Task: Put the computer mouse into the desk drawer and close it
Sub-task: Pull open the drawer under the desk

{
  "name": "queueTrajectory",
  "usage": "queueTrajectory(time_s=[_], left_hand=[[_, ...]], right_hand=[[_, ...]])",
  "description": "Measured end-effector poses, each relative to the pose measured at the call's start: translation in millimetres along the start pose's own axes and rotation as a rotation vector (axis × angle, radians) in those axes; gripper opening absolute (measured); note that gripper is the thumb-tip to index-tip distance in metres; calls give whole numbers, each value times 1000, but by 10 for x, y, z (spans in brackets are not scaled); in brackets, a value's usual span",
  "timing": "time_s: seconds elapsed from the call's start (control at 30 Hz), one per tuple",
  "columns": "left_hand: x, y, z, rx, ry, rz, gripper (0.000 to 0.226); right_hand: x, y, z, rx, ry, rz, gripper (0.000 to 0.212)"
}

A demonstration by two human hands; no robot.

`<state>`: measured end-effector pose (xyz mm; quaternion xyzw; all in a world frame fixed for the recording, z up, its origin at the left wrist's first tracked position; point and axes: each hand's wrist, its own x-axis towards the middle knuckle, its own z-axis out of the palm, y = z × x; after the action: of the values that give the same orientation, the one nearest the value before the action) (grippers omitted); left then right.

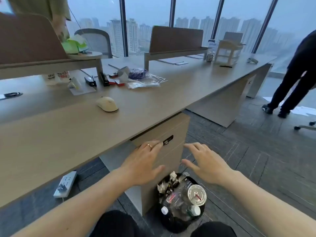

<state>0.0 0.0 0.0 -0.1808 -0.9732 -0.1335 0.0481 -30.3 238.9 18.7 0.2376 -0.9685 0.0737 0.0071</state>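
A cream computer mouse (107,104) lies on the wooden desk top (71,127), well behind my hands. Under the desk's front edge sits the drawer unit (172,130), its top drawer closed, with a small black lock plate (168,140). My left hand (145,161), wearing a ring, is spread with its fingertips on the top drawer front just left of the lock. In the air to the right of the unit, my right hand (203,161) is open and touches nothing.
A black bin (179,202) full of bottles and cups stands on the floor right below my hands. A power strip (65,183) lies under the desk. Staplers, tape and plastic bags (143,81) clutter the desk behind the mouse. A person (294,79) stands at far right.
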Motion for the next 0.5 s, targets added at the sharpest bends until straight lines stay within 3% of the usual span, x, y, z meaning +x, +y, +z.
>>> queueTrajectory(time_s=[0.13, 0.27, 0.5], left_hand=[[282, -281, 232, 21, 41, -101, 70], [491, -335, 316, 32, 93, -171, 85], [656, -355, 303, 118, 106, -163, 88]], right_hand=[[441, -50, 286, 110, -48, 62, 56], [942, -74, 573, 187, -20, 162, 50], [1436, -1, 947, 674, -3, 491, 37]])
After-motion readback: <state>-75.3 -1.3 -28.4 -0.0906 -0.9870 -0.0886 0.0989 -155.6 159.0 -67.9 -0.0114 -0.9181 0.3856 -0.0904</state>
